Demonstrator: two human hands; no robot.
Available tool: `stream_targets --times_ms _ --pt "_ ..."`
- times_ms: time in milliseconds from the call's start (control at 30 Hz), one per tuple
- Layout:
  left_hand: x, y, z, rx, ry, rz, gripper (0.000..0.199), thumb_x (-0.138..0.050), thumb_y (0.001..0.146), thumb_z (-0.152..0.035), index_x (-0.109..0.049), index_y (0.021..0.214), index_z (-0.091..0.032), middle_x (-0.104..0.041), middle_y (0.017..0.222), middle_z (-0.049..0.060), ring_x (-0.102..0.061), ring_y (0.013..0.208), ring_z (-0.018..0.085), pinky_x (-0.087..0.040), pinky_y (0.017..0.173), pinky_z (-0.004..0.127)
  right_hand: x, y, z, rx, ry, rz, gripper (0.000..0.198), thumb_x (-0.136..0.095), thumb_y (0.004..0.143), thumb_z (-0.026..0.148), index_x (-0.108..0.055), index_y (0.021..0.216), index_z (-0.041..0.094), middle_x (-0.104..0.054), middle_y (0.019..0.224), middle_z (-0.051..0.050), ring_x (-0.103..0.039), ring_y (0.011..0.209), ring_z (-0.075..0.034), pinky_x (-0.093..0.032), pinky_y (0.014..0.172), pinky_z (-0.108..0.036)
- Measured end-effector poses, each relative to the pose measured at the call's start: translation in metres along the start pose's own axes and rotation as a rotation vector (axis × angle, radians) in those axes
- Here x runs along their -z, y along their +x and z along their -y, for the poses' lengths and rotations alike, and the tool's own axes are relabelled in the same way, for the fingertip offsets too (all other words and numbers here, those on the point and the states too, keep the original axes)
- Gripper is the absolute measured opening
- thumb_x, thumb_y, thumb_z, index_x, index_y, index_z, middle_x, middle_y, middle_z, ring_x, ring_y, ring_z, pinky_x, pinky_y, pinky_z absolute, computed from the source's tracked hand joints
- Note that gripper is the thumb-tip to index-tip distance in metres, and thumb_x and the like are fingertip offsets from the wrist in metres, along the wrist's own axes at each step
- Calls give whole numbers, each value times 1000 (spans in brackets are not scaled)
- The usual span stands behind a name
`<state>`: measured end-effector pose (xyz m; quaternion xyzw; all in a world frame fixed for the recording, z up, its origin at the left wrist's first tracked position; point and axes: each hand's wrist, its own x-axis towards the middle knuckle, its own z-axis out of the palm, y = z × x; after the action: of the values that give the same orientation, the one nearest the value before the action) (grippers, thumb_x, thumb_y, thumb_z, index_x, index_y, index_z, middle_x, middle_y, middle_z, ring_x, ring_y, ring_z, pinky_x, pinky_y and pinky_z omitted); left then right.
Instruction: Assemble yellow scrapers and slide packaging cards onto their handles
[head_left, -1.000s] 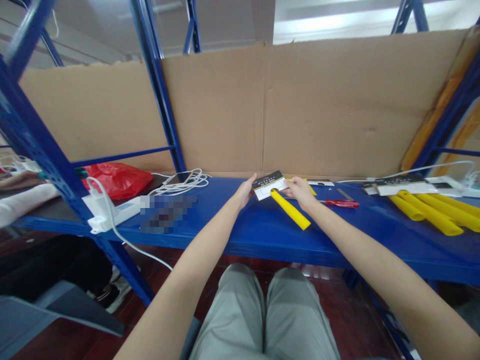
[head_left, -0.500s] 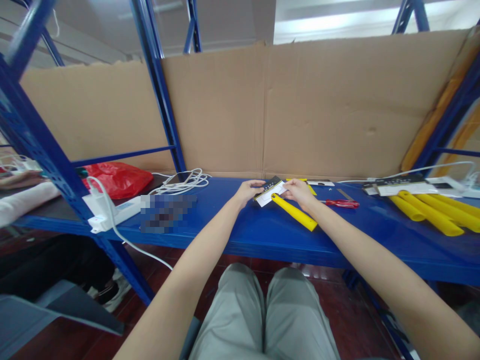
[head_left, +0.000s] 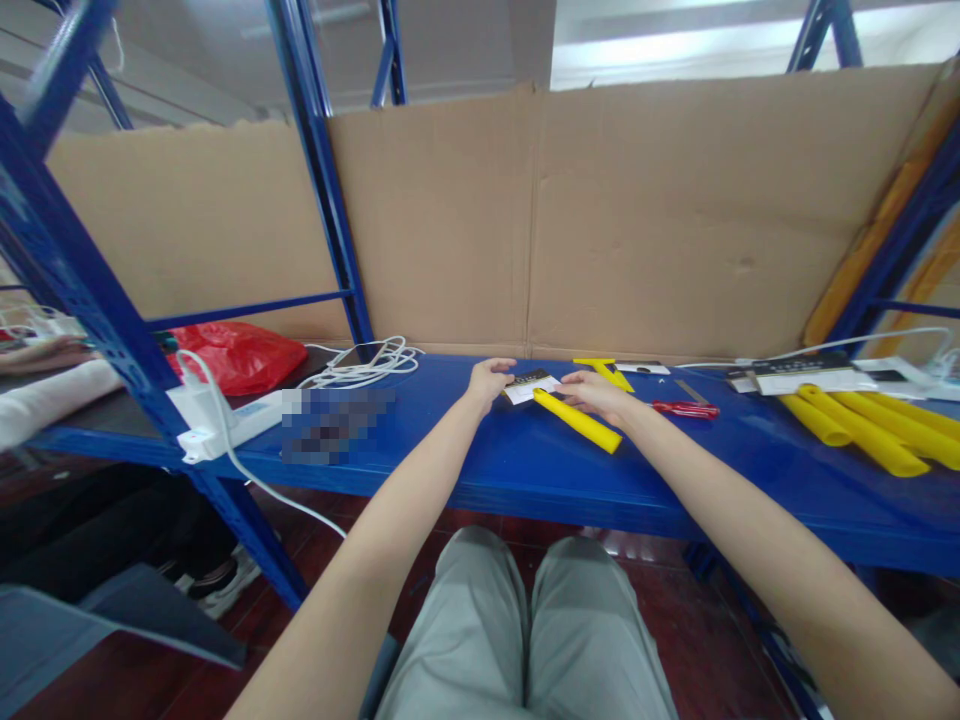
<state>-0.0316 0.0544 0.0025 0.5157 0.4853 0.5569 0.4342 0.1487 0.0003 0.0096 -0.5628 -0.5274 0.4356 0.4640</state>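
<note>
Half-open left fingers (head_left: 503, 365) at nine o'clock and loosely spread right fingers (head_left: 577, 379) at three flanked the black-and-white card (head_left: 528, 384) over the surface (head_left: 427, 430); any grip was unclear. The yellow handle (head_left: 577, 420), pointing to four, could have tipped it if unsupported.

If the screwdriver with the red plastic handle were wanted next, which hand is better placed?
Likely the right hand: it is nearer the screwdriver; the left hand sits farther off, beside the black-and-white card.
</note>
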Motion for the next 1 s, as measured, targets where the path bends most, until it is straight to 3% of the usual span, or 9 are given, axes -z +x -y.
stream_targets --times_ms 133,267,567,767,867,1000 --pt "0 0 0 -1 -40 -51 30 -61 62 12 -71 72 -14 -69 82 5 -66 80 15 -53 81 28 2 0 -1 -26 4 138 32 -77 64 17 -56 89 21 -68 73 -3 -65 59 -17 -53 54 -27" --pt "1 0 0 19 -3 -63 31 -59 61 13 -69 68 -15 -68 79 4 -65 82 16 -52 82 27 1 -1 -2 28 -15 133 41 -76 61 12 -55 95 22 -69 75 -2 -67 62 -19 -53 58 -30" --pt "3 4 0 -25 1 -142 34 -56 57 14 -70 68 -15 -70 90 6 -65 96 18 -50 88 27 6 3 -2 166 -183 189 32 -71 64 13 -61 94 21 -68 69 0 -63 61 -17 -48 56 -26" --pt "2 6 4 -54 91 -123 37 -55 60 14 -72 78 -12 -71 95 8 -65 96 18 -50 89 28 5 15 -12 447 -523 118 18 -66 72 22 -59 88 19 -68 79 -3 -62 71 -18 -47 65 -28" --pt "2 5 5 -58 126 -40 36 -57 63 12 -73 85 -11 -71 97 8 -65 95 17 -51 88 29 4 16 -15 602 -701 135 16 -65 75 24 -55 86 19 -66 86 -5 -60 76 -18 -45 69 -29" --pt "1 0 2 -43 157 27 38 -58 64 12 -73 90 -11 -70 102 10 -66 89 16 -53 83 29 4 13 -14 701 -875 198 10 -58 79 17 -53 87 20 -64 86 -4 -58 77 -17 -43 70 -29"
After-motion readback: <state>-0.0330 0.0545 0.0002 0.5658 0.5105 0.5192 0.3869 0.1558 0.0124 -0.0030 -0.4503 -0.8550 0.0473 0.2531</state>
